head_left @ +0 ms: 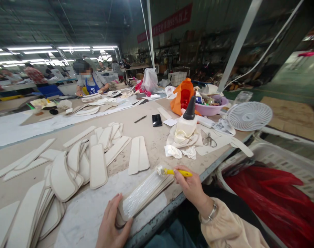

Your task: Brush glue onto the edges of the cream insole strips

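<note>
My right hand is closed around the yellow handle of a glue brush. The brush's white-coated bristles touch the far end of a flat off-white panel, which has a wet, streaky white coating. This panel lies on a small stack of similar ones near the table edge. Around the stack's near end, my left hand has its thumb on one side and its fingers on the other. Two paired panels lie just beyond, and a heap of loose panels spreads to the left.
Behind the stack stand a white glue container, crumpled tissues and scissors. A phone and a pen lie farther back. A white fan and a crate with red plastic are right. Another person works across the table.
</note>
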A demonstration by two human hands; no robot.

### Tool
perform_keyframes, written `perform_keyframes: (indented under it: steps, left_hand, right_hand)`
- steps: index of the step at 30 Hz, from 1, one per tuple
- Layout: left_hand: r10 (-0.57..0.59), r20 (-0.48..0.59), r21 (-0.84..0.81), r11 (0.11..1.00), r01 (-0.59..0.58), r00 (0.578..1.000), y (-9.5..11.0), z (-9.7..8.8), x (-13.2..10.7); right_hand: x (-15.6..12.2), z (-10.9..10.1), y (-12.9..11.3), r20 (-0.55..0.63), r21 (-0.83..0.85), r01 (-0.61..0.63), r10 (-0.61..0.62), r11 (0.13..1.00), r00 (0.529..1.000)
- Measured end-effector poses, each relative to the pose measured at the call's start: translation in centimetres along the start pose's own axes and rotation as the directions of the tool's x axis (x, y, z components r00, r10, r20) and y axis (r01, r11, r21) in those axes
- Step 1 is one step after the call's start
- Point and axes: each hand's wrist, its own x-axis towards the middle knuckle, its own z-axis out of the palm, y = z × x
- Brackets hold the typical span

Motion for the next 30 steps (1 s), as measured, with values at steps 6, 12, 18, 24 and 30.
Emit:
perform_keyframes:
  steps: [6, 12, 18, 24, 30]
  left_hand:
    - [0.005, -0.018, 0.014, 1.0, -0.005, 1.0, -0.2, 0.1, -0.5]
    - [0.044, 0.02, 0.03, 0.999, -0.045, 0.999, 0.0, -1.6, -0.5]
    - [-0.06, 0.198, -0.015, 0.998, 0.064, 0.978, 0.2, -5.7, 2.4]
    - [-0.216, 0.241, 0.108, 0.975, 0.195, 0.946, 0.7, -7.0, 6.7]
    - [-0.143, 0.296, 0.229, 0.971, 0.075, 0.945, 1.5, -4.9, 12.9]
  right_hand:
    - [0.2, -1.4, 0.5, -0.05, -0.084, 0.012, -0.016, 0.996, 0.999]
    - [-0.9, 0.0, -0.3, 0.149, 0.305, -0.192, 0.152, 0.933, 0.977]
    - [1.5, -2.0, 0.4, 0.086, 0.864, -0.317, 0.506, 0.391, 0.858]
    - [2.2, -3.2, 0.6, 0.173, 0.95, -0.285, 0.544, 0.127, 0.821]
    - [2.5, -3.8, 0.5, 0.293, 0.952, -0.295, 0.545, -0.087, 0.785]
